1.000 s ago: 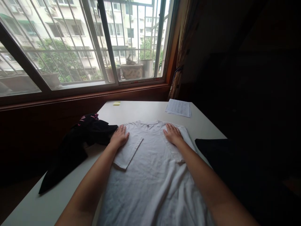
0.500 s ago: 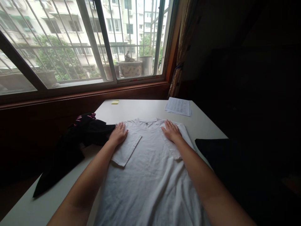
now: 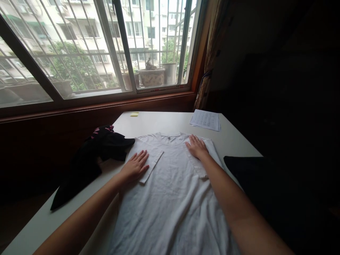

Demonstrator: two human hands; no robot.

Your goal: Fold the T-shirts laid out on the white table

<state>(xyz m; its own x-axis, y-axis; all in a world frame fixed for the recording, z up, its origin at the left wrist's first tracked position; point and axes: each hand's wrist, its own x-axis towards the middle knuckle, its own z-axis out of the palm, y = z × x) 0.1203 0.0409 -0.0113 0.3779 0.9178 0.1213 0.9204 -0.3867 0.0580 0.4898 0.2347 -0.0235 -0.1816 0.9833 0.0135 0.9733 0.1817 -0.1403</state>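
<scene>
Left hand and right hand lie flat, grasping nothing, partly covering the white shirt, itself cut off below. Shadow obscures the dark cloth at right.

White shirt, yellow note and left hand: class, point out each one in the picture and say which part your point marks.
White shirt (image 3: 167, 184): head view, middle of its body.
Yellow note (image 3: 134, 114): head view, middle of its top face.
Left hand (image 3: 134, 167): head view, back of the hand.
</scene>
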